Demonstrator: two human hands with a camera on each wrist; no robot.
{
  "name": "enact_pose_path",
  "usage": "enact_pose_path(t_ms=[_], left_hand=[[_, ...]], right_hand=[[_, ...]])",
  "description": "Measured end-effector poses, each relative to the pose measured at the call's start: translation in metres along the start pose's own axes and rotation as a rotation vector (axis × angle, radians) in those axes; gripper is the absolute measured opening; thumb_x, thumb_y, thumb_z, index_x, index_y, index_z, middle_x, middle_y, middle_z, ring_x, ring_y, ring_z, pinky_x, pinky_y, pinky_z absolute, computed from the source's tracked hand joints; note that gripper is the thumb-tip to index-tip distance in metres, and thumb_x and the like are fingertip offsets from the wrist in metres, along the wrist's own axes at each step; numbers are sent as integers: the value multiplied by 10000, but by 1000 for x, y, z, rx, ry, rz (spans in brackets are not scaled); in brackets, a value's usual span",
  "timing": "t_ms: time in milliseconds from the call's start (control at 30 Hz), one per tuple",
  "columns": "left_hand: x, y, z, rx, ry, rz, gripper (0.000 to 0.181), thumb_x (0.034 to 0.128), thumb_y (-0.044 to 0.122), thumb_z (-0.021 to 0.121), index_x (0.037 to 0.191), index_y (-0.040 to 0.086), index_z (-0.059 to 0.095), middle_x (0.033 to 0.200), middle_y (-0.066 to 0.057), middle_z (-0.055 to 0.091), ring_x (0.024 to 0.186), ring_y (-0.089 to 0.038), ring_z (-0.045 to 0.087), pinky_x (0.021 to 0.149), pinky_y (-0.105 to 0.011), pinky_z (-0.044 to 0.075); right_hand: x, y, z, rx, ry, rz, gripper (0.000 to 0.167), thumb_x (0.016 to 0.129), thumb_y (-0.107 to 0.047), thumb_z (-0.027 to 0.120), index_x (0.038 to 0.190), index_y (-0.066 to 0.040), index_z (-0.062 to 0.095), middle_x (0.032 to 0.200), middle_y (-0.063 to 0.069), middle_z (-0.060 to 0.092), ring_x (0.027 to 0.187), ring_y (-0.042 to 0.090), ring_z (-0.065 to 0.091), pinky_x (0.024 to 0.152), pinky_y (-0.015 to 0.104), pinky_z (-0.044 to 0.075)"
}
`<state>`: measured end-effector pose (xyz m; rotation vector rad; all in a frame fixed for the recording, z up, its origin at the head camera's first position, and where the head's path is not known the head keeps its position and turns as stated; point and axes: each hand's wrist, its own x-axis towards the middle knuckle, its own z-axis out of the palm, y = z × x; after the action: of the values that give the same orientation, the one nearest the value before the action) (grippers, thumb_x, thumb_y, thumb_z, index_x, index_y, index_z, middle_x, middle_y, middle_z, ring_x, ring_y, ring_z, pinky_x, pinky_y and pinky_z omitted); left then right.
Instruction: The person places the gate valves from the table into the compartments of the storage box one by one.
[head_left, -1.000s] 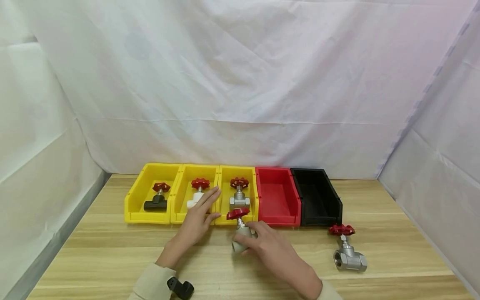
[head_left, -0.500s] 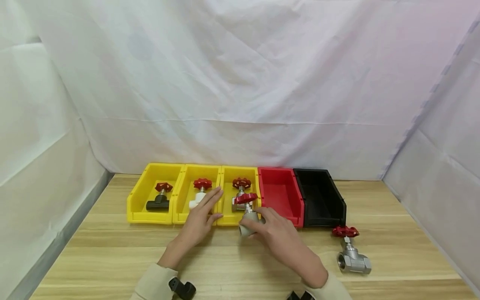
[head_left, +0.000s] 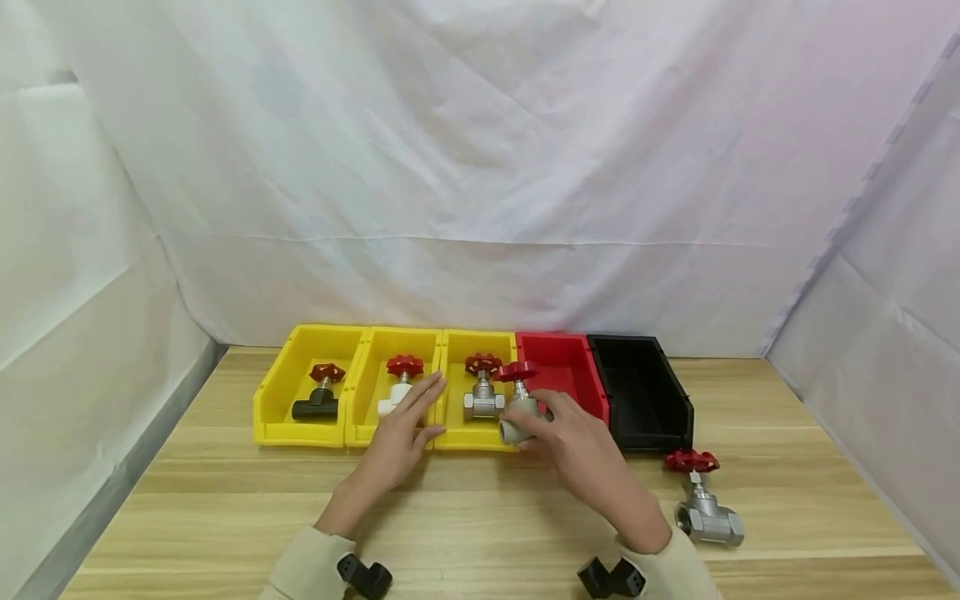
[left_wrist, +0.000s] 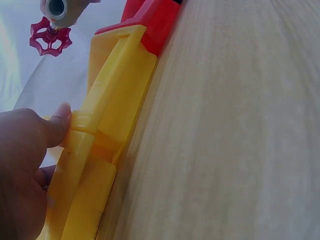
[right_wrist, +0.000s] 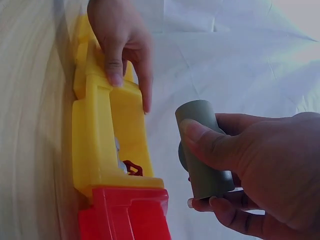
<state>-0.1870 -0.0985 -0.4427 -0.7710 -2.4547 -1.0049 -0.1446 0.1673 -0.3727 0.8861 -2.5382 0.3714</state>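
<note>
My right hand [head_left: 581, 446] grips the grey pipe body of a red-wheeled valve [head_left: 517, 423], held up over the front edge where the third yellow bin [head_left: 457, 438] meets the red bin [head_left: 567, 367]. In the right wrist view, thumb and fingers wrap the grey tube [right_wrist: 205, 150]. My left hand [head_left: 397, 437] rests with fairly straight fingers on the rims between the second yellow bin [head_left: 360, 433] and the third; its thumb touches the front rim in the left wrist view. A metal valve [head_left: 483, 402] lies in the third bin, a white one [head_left: 395, 396] in the second.
The first yellow bin [head_left: 273, 429] holds a black valve [head_left: 318, 404]. At the right end of the row stands a black bin [head_left: 645, 400]. Another metal valve [head_left: 708, 518] lies on the wooden table [head_left: 465, 533] at the right. White cloth [head_left: 480, 167] hangs behind the bins.
My right hand has carried the grey valve up and to the right, from in front of the third yellow bin to the red bin's edge. My left hand has stayed on the bins.
</note>
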Motion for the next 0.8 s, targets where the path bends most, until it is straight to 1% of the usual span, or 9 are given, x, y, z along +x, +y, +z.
enact_pose_path(t_ms=[133,333,467,600,667,700,800], left_hand=[[0,1,0,-3,-3,-3,702,823,39,736,1448,107,422,1488,-69,387,1130,-321,570,899,-383,498],[0,0,-1,1,-27,-18,686,849,61,717,1458,123,408,1500,-42,369,1144,-302,563,915,-364,491],[0,-2,0,-1,-44,-28,682,862,70,705,1467,136,396,1508,-26,356,1110,-281,582,906,-345,499],[0,-2,0,3,-43,-30,691,857,59,710,1467,141,395,1507,-23,358,1072,-271,598,899,-343,504],[0,-2,0,7,-44,-35,693,858,62,710,1468,145,394,1508,-20,357,1029,-254,612,892,-339,508],[0,-2,0,6,-44,-37,696,856,59,711,1469,147,393,1508,-19,355,976,-238,624,878,-332,516],[0,-1,-1,5,-43,-43,696,855,63,713,1468,149,395,1509,-16,355,944,-227,626,872,-333,520]], right_hand=[[3,5,0,-23,4,1,454,760,-200,824,1162,-338,665,1162,72,578,921,213,575,605,279,554],[7,11,0,-8,4,46,420,798,-216,788,1177,-348,663,1165,71,583,911,197,562,591,258,537],[9,15,-1,12,3,63,409,809,-230,772,1189,-336,663,1173,91,583,928,229,576,659,313,558],[12,18,-1,15,-5,87,405,814,-215,768,1196,-304,666,1184,112,575,969,266,581,732,382,566],[12,20,0,15,-16,105,403,820,-215,762,1203,-296,665,1193,111,569,979,263,575,750,387,564],[12,20,0,16,-17,108,402,823,-220,759,1207,-293,663,1191,109,567,979,258,572,753,385,563],[12,23,2,23,-22,118,408,830,-231,750,1221,-297,655,1194,103,560,986,249,558,758,379,561]])
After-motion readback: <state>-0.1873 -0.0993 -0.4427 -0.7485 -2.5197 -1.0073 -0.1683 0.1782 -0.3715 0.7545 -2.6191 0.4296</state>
